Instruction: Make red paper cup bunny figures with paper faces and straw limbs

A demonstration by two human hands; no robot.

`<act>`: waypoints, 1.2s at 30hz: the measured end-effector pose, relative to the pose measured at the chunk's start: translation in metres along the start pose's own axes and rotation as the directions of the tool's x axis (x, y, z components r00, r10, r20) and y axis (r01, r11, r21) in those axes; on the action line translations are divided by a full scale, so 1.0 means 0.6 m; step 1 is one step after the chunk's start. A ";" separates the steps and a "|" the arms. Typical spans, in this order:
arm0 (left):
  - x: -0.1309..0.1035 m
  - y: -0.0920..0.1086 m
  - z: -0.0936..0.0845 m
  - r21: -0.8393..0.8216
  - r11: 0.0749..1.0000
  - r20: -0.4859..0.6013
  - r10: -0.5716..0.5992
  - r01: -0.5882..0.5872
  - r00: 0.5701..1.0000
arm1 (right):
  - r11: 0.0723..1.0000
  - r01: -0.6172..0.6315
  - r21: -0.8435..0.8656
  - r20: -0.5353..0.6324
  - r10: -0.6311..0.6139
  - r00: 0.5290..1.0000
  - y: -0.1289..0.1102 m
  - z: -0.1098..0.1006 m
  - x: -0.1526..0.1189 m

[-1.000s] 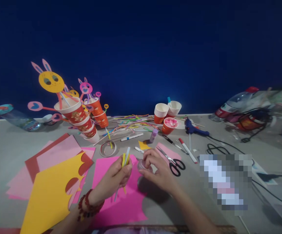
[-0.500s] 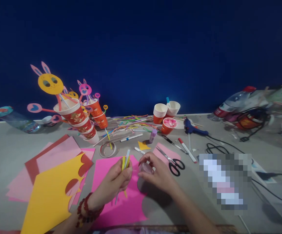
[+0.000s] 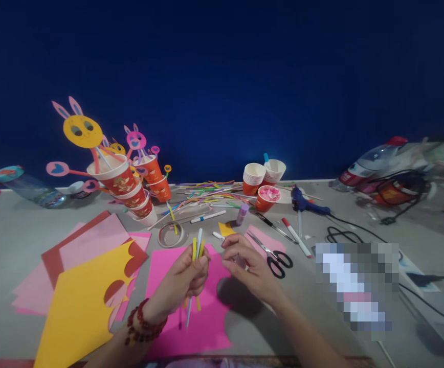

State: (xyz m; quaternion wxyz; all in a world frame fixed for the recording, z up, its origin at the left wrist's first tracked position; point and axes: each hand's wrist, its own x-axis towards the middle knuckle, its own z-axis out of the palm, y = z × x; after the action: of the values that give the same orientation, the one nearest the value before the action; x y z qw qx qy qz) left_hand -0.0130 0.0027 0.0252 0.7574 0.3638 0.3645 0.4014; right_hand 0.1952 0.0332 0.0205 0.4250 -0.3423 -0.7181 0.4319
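My left hand (image 3: 194, 276) is closed in a fist round a small bundle of thin strips. Two yellow strips (image 3: 195, 248) and a pale blue-white one (image 3: 199, 240) stick out above the fist, and their lower ends hang over a bright pink sheet (image 3: 164, 327). Just right of it, my right hand (image 3: 250, 268) is curled, thumb near the fingertips. A small greyish patch shows between those fingers, too unclear to name. Black-handled scissors (image 3: 279, 263) lie open on light pink paper beyond the right hand. A tape roll (image 3: 159, 237) rests on the table beyond the left hand.
Stacked red cups with rabbit faces (image 3: 120, 176) stand at the back left. Coloured sheets (image 3: 80, 301) lie left. Loose coloured strips (image 3: 202, 191), a glue stick (image 3: 242, 214), a red-capped marker (image 3: 296, 237) and a blue glue gun (image 3: 306, 204) with its cord lie beyond the hands.
The strips in my left hand now stand more upright. My right hand has shifted slightly right, and the pale shape between its fingers shows less. The whole view has moved a little.
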 end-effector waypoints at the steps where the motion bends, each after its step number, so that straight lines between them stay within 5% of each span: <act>1: 0.001 -0.002 -0.001 -0.010 1.000 0.006 0.002 -0.002 1.000 | 1.000 0.000 -0.009 -0.007 0.000 1.000 -0.001 -0.006 0.001; 10: 0.010 -0.012 0.003 -0.099 0.993 0.049 -0.060 0.064 0.997 | 0.995 0.069 -0.068 0.073 -0.064 0.995 -0.031 -0.045 0.016; 36: 0.010 -0.016 0.022 0.098 0.995 -0.017 0.007 -0.005 1.000 | 0.997 0.015 -0.070 0.090 -0.009 0.996 -0.041 -0.011 0.047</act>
State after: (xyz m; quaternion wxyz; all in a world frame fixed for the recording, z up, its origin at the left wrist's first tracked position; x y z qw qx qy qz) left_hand 0.0042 0.0007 0.0218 0.7343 0.3982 0.3893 0.3882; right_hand 0.1864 0.0500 0.0539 0.3825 -0.3329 -0.7534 0.4186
